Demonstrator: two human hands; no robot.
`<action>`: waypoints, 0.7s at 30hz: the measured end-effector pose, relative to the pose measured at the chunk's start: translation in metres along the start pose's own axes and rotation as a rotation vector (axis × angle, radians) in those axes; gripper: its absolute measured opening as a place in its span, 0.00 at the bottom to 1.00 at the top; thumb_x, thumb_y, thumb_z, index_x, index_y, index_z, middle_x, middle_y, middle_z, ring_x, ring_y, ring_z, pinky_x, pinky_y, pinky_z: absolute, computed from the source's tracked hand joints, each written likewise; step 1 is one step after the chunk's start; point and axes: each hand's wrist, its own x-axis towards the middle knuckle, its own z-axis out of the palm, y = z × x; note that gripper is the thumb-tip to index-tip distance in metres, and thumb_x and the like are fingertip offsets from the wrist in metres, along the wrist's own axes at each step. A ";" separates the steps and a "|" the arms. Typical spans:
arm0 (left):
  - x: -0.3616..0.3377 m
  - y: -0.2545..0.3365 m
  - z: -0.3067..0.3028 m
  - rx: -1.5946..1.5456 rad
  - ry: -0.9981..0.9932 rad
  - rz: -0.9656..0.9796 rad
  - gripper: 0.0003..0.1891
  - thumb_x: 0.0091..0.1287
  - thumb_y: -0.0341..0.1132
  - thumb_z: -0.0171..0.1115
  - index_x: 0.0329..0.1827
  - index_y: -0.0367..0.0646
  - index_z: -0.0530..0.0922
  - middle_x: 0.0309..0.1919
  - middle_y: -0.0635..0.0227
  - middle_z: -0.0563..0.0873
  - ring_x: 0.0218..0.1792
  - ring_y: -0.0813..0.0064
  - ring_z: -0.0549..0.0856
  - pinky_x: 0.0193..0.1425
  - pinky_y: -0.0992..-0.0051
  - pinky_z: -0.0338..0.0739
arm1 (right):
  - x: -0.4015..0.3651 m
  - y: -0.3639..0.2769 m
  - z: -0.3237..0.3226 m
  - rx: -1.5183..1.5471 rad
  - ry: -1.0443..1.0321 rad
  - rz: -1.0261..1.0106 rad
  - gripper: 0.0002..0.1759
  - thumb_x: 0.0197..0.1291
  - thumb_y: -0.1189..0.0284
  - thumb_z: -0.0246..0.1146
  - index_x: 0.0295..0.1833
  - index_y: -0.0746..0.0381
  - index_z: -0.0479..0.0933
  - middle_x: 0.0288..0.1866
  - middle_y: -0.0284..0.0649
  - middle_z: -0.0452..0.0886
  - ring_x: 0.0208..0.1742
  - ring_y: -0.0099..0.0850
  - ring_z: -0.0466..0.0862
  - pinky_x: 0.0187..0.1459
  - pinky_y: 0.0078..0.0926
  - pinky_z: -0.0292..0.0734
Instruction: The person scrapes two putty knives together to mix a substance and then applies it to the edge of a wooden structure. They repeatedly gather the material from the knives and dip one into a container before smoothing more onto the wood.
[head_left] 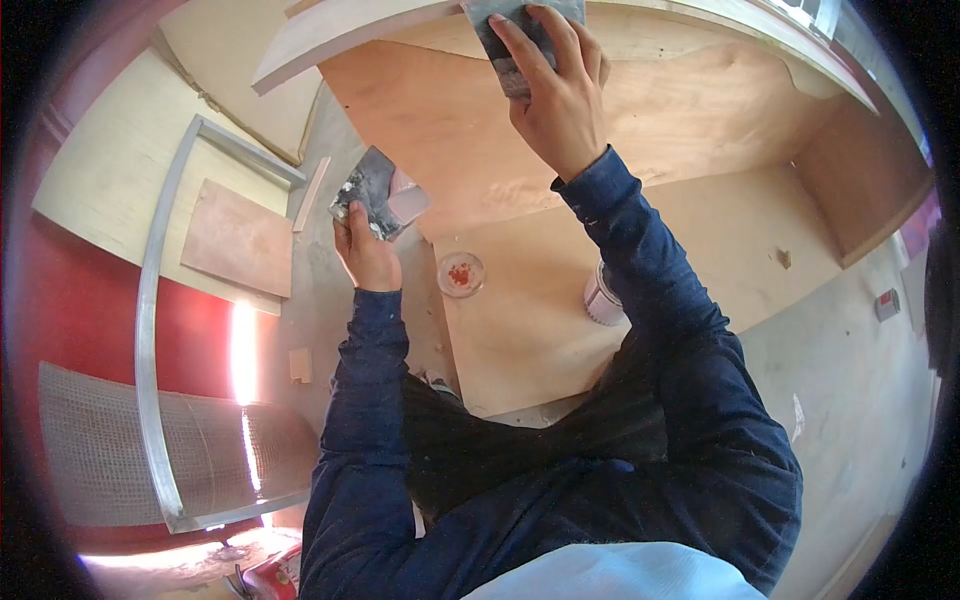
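A dark plate (372,178), smeared with what looks like pale paste, is held by the left hand (373,252), thumb on top; it is best kept level. A flat scraper (492,50) is gripped in the right hand (565,112), fingers spread over its face, at the pale board (335,42); even pressure and a low angle are advised, though blade contact cannot be told. At left, a metal frame (150,330) is seen; a round dish (477,288) and a tub (603,302) are set on plywood (520,360); a small box (887,304) is seen at right on grey floor (830,390).
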 end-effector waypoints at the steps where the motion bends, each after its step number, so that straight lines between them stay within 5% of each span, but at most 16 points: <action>1: 0.002 -0.003 -0.003 0.009 -0.002 0.019 0.16 0.76 0.38 0.56 0.63 0.44 0.72 0.58 0.66 0.79 0.57 0.68 0.82 0.53 0.61 0.84 | 0.001 -0.002 0.002 -0.124 0.090 -0.089 0.29 0.59 0.85 0.61 0.67 0.56 0.75 0.64 0.48 0.74 0.64 0.50 0.72 0.62 0.49 0.66; 9: 0.000 0.000 -0.002 0.006 0.033 -0.009 0.15 0.77 0.37 0.56 0.63 0.45 0.73 0.58 0.68 0.80 0.57 0.71 0.81 0.54 0.62 0.83 | 0.005 -0.013 0.008 -0.312 0.195 -0.170 0.31 0.61 0.83 0.61 0.70 0.54 0.73 0.69 0.49 0.72 0.68 0.53 0.68 0.65 0.52 0.62; 12: 0.004 -0.003 -0.005 0.002 -0.038 0.051 0.15 0.77 0.36 0.55 0.63 0.46 0.72 0.57 0.69 0.80 0.56 0.71 0.82 0.53 0.60 0.85 | 0.003 -0.015 0.009 -0.375 0.243 -0.157 0.27 0.61 0.83 0.62 0.66 0.54 0.78 0.64 0.47 0.77 0.64 0.48 0.74 0.65 0.47 0.66; 14: 0.000 0.001 0.000 -0.036 0.000 -0.010 0.16 0.76 0.36 0.55 0.65 0.47 0.71 0.57 0.68 0.81 0.57 0.69 0.82 0.52 0.59 0.86 | -0.010 -0.005 0.020 -0.474 0.237 -0.071 0.39 0.43 0.83 0.67 0.65 0.43 0.78 0.69 0.35 0.72 0.64 0.44 0.71 0.65 0.45 0.64; 15: -0.001 0.001 0.000 -0.037 0.000 -0.008 0.16 0.76 0.36 0.55 0.65 0.47 0.71 0.57 0.68 0.81 0.57 0.69 0.82 0.52 0.59 0.86 | -0.017 -0.006 0.022 -0.474 0.238 -0.072 0.39 0.43 0.83 0.67 0.65 0.43 0.78 0.69 0.35 0.72 0.64 0.44 0.71 0.65 0.45 0.64; 18: -0.002 0.000 0.000 -0.100 -0.028 -0.129 0.16 0.77 0.37 0.54 0.65 0.48 0.71 0.58 0.67 0.81 0.57 0.67 0.83 0.50 0.59 0.87 | -0.048 -0.021 0.024 -0.389 0.099 0.051 0.38 0.44 0.86 0.63 0.65 0.50 0.77 0.69 0.41 0.71 0.65 0.48 0.73 0.65 0.44 0.68; 21: -0.005 -0.007 0.003 -0.100 0.030 -0.288 0.15 0.77 0.38 0.52 0.64 0.48 0.72 0.58 0.66 0.82 0.56 0.64 0.84 0.47 0.60 0.87 | -0.091 -0.043 0.041 0.271 -0.117 0.230 0.38 0.44 0.91 0.56 0.65 0.60 0.75 0.67 0.52 0.71 0.65 0.55 0.75 0.63 0.39 0.73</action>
